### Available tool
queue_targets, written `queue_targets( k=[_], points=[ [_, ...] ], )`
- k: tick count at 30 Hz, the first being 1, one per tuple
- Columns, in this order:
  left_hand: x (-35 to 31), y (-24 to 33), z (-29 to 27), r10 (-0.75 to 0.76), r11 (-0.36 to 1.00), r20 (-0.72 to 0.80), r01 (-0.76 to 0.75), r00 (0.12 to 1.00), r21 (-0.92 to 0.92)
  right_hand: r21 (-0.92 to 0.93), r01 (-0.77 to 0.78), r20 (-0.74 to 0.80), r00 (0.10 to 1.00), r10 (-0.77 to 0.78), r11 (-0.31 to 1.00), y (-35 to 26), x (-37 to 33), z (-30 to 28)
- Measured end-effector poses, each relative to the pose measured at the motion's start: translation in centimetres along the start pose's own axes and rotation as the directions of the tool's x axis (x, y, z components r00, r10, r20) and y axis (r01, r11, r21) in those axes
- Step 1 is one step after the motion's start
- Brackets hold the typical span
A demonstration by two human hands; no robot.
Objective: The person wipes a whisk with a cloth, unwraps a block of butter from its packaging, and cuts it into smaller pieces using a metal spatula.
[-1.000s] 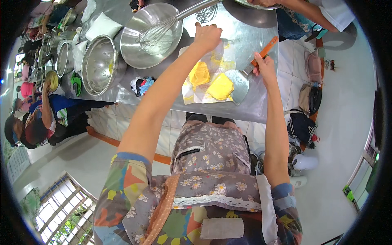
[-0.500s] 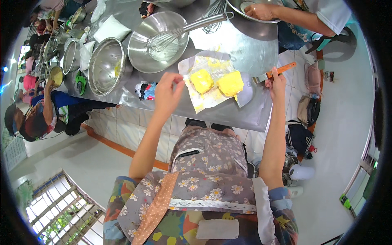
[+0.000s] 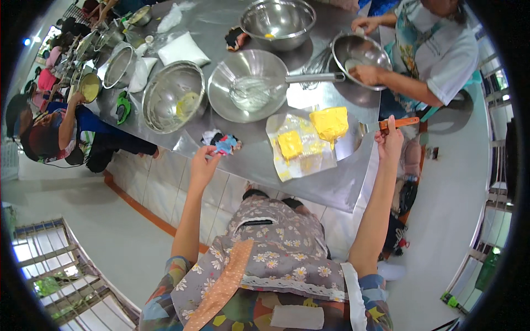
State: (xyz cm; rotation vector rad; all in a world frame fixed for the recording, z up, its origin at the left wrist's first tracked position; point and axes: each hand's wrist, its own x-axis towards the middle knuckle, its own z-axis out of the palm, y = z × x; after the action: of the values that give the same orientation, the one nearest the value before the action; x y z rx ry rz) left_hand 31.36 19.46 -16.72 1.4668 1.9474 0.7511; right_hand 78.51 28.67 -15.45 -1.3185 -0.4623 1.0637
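Observation:
My right hand (image 3: 390, 138) is closed around the orange handle of a spatula (image 3: 401, 123), held level over the table's right side. Its metal blade runs left to a large yellow block of butter (image 3: 329, 124), which appears to rest raised on it. A smaller butter block (image 3: 290, 145) sits on a smeared paper wrapper (image 3: 305, 166). At the near table edge, the fingertips of my left hand (image 3: 204, 166) pinch the edge of a crumpled multicoloured rag (image 3: 226, 144). How firmly they grip is hard to see.
Behind the rag stand a batter-smeared steel bowl (image 3: 155, 113) and a pan holding a whisk (image 3: 218, 91). Farther back are another bowl (image 3: 276, 33), a white bag (image 3: 184, 52) and a green scale-like object (image 3: 122, 107). A co-worker (image 3: 436, 60) handles a bowl at far right.
My left hand has moved from beside the wrapper to the rag. The spatula and larger butter block have shifted away from the smaller block and appear higher. The whole view has shifted.

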Motion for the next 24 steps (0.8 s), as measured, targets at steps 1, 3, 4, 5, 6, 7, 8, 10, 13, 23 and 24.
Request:
queue_targets(
  k=[1,3,4,5,6,7,8,10,13,23,24],
  points=[
    [0.3,-0.4,-0.5,0.014,1.0,-0.018,-0.015,1.0,-0.019,0.0,0.027,0.013,1.0,-0.027,1.0,-1.4,-0.2,1.8],
    [0.9,-1.1,-1.7,-0.009,0.986,0.007,0.01,1.0,-0.164,0.034,0.064,0.022,0.998,-0.065,0.997,-4.1,-0.5,5.9],
    [1.3,-1.3,-2.2,0.007,0.983,-0.007,-0.008,1.0,-0.182,0.042,0.094,0.036,0.995,-0.095,0.995,-5.1,-0.6,8.2],
    [1.5,-1.6,-2.7,0.005,0.982,-0.022,-0.009,1.0,-0.191,0.044,0.114,0.044,0.992,-0.116,0.993,-5.6,-0.6,10.2],
    [1.8,-1.7,-3.3,0.004,0.98,-0.035,-0.011,0.999,-0.2,0.046,0.133,0.119,0.983,-0.138,0.99,-5.9,-0.5,12.3],
    [2.0,-2.2,-4.2,0.012,0.977,-0.047,-0.022,0.999,-0.21,0.047,0.148,0.195,0.968,-0.154,0.988,-5.9,-0.5,14.4],
    [2.1,-2.6,-4.9,-0.009,0.97,-0.016,0.005,1.0,-0.243,0.046,0.161,0.197,0.966,-0.167,0.986,-5.8,-0.8,16.4],
    [2.3,-3.8,-6.3,-0.023,0.958,0.014,0.026,1.0,-0.284,-0.126,0.227,0.222,0.955,-0.196,0.966,-5.3,-1.6,20.4],
    [1.8,-6.4,-7.7,-0.037,0.93,0.011,0.038,0.999,-0.366,-0.246,0.363,0.33,0.903,-0.274,0.899,-2.9,-1.9,24.6],
    [-0.4,-12.9,-11.5,-0.153,0.837,0.139,0.203,0.978,-0.509,-0.208,0.971,0.85,0.241,-0.469,0.122,2.3,-13.1,32.1],
    [-0.3,-13.0,-11.8,-0.164,0.825,0.183,0.236,0.969,-0.513,-0.206,0.973,0.861,0.229,-0.455,0.099,2.7,-13.3,32.1]
  ],
)
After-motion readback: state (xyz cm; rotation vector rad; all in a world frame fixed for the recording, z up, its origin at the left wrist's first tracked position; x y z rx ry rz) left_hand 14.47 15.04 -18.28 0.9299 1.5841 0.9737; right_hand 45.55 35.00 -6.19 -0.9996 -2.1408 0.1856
